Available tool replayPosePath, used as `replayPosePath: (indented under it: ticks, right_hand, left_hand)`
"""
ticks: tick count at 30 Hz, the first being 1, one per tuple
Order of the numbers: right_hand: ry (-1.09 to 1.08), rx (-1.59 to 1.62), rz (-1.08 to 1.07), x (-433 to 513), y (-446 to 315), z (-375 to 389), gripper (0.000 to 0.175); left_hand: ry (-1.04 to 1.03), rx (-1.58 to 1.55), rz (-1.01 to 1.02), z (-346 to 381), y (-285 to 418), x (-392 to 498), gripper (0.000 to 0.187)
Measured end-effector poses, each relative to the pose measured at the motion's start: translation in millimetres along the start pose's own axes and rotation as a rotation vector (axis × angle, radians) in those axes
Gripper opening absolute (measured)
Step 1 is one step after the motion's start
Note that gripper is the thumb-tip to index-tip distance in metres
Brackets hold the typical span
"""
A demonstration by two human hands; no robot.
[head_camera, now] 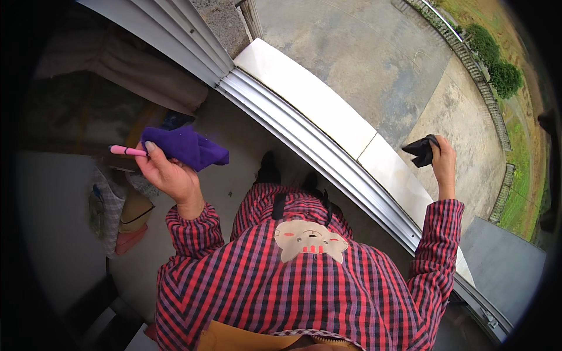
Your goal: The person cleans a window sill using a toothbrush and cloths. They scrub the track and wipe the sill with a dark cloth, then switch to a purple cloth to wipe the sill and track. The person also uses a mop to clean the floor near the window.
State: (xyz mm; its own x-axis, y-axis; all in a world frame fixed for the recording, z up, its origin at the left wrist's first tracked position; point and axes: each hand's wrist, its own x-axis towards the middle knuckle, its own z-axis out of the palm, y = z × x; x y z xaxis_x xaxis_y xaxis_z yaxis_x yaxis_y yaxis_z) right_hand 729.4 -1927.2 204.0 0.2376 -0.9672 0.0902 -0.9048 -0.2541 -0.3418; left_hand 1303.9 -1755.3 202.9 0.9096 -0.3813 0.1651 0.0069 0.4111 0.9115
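Note:
My left hand point(178, 182), over the floor on the inner side of the window, grips a folded purple cloth point(189, 147). The same hand holds a slim pink handle point(125, 151) with dark bands; the rest of that tool is hidden by the fingers and cloth. Out past the white window sill point(307, 105), my right hand point(446, 162) pinches a crumpled black cloth point(423, 151). The metal window track point(316, 151) runs diagonally between my two hands.
Below outside lies a concrete yard point(351, 48) bordered by a balustrade point(478, 79). A window frame post point(193, 30) rises at upper left. Indoors, bags point(136, 213) and a checked cloth point(107, 210) are beside a pale surface point(57, 210). Pinkish fabric point(145, 83) hangs farther off.

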Motion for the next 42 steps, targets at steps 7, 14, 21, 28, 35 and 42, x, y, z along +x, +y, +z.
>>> replayPosePath:
  ticks: [7,14,21,28,35,42]
  right_hand:
    - [0.018,0.174,0.256,-77.5,-107.5,-53.0,0.013]
    - [0.04,0.05,-0.006,-141.3,-217.8,-0.6,0.035]
    - [-0.005,-0.031,0.085,-156.4,-220.7,4.1,0.035]
    - [0.124,0.026,0.023,-123.5,-262.8,42.1,0.036]
    - [0.305,0.205,-0.138,-43.8,-332.0,94.9,0.027]
    - [0.254,1.056,0.183,0.1,-324.4,83.5,0.015]
  left_hand:
    - [-0.139,0.046,-0.093,24.8,19.1,-21.1,0.026]
    - [-0.255,0.171,-0.261,46.9,29.2,-38.6,0.027]
    - [-0.42,0.121,-0.258,51.5,26.6,-43.3,0.028]
    - [-0.35,0.131,-0.246,48.4,25.6,-39.9,0.032]
    - [-0.308,0.177,-0.214,48.9,39.7,-46.2,0.033]
    - [-0.26,0.114,-0.213,40.2,50.4,-41.3,0.027]
